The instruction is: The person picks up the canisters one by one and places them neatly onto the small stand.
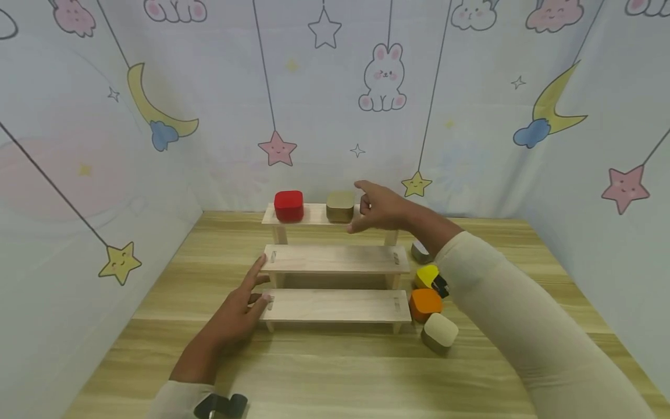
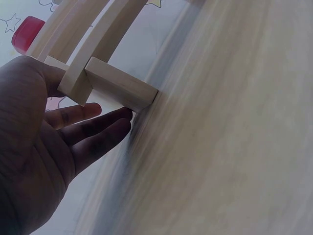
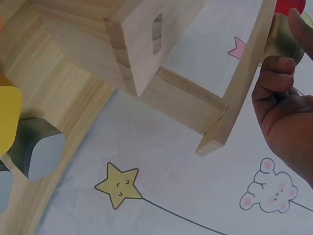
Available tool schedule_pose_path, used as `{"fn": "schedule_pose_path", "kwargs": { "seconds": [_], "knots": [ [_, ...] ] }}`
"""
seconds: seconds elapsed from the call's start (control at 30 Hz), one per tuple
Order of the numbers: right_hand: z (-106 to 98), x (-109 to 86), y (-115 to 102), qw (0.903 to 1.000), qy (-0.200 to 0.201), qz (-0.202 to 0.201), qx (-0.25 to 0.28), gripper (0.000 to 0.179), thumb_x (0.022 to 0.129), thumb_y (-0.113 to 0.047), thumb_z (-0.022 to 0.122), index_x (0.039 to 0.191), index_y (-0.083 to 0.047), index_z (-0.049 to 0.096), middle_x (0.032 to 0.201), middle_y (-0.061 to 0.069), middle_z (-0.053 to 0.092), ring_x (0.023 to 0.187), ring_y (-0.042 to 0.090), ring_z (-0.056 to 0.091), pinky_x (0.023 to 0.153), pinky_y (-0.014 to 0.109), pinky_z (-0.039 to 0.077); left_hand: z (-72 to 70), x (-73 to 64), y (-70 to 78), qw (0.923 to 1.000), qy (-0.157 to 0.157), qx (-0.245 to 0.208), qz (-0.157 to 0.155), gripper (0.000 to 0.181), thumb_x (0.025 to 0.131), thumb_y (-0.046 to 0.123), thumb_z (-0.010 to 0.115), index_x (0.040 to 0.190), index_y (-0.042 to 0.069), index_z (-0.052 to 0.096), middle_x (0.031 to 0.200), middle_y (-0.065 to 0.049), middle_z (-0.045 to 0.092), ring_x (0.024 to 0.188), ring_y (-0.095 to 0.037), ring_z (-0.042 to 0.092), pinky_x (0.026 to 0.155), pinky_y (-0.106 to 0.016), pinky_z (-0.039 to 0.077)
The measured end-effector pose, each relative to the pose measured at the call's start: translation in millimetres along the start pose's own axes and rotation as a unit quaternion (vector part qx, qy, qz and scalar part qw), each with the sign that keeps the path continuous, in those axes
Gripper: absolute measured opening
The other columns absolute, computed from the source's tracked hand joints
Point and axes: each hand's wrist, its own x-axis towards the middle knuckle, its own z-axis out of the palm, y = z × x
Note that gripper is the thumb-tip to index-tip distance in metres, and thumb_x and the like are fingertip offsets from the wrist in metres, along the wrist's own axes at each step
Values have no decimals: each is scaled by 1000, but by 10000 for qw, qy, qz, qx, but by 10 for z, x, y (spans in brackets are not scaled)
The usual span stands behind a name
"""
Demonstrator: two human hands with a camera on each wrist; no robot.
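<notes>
A three-step wooden stand (image 1: 335, 259) stands on the table. On its top step, a red rounded block (image 1: 289, 206) sits at the left and a gold-coloured rounded block (image 1: 340, 208) near the middle. Just right of the gold block is my right hand (image 1: 384, 208), index finger and thumb spread apart, other fingers bent. Whether it touches the block, I cannot tell. My left hand (image 1: 238, 311) rests against the stand's left side, its thumb at the lowest step and index finger at the middle one. In the left wrist view its other fingers (image 2: 100, 139) stretch out beside a stand leg.
Right of the stand lie a grey block (image 1: 420, 252), a yellow block (image 1: 426, 275), an orange block (image 1: 426, 304) and a cream-topped block (image 1: 439, 331), partly under my right forearm. Cloth walls (image 1: 335, 116) printed with stars and moons enclose the table (image 1: 335, 372).
</notes>
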Motion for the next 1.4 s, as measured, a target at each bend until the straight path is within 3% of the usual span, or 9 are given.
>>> {"fn": "schedule_pose_path", "kwargs": {
  "seconds": [0.13, 0.63, 0.87, 0.93, 1.13, 1.4],
  "knots": [
    [-8, -123, -15, 9998, 169, 13, 117, 115, 93, -22, 88, 176, -6, 10, 79, -2, 48, 68, 15, 40, 90, 40, 46, -14, -1, 22, 10000, -1, -1, -12, 84, 115, 17, 54, 177, 39, 1, 165, -34, 45, 133, -55, 67, 105, -66, 61],
    [99, -765, 102, 9943, 611, 176, 858, 121, 93, -15, 89, 177, -15, 2, 77, -1, 42, 63, 16, 34, 70, 33, 45, -21, -6, 34, 10000, -20, -14, -67, 84, 116, 17, 53, 176, 40, 0, 165, -34, 44, 134, -55, 66, 105, -65, 61],
    [172, -963, 246, 9958, 636, 71, 661, 117, 93, -19, 89, 176, -9, 7, 74, -2, 41, 64, 15, 35, 85, 39, 47, -11, -2, -5, 10000, -60, -50, -56, 87, 115, 15, 54, 176, 42, -2, 166, -35, 43, 136, -57, 64, 103, -64, 62],
    [198, -995, 288, 9959, 642, -20, 632, 116, 93, -19, 89, 176, -7, 9, 75, -2, 41, 65, 15, 35, 85, 39, 46, -8, -4, -12, 10000, -48, -56, -54, 87, 115, 14, 54, 176, 42, -1, 165, -35, 43, 136, -57, 64, 103, -64, 62],
    [297, -1139, 445, 9953, 608, -271, 707, 113, 93, -18, 89, 176, -10, 13, 74, -2, 38, 63, 12, 33, 68, 31, 44, -1, -5, -17, 9999, -22, -133, 74, 86, 115, 15, 55, 177, 40, 1, 164, -36, 44, 133, -57, 66, 100, -62, 64],
    [486, -1397, 695, 9912, 590, -355, 1127, 107, 93, -19, 89, 174, -15, 20, 74, -2, 36, 62, 7, 31, 61, 28, 43, 7, -3, 18, 9999, -6, -128, 54, 85, 115, 15, 55, 177, 38, 2, 164, -35, 45, 132, -56, 67, 101, -63, 63]
  ]
}}
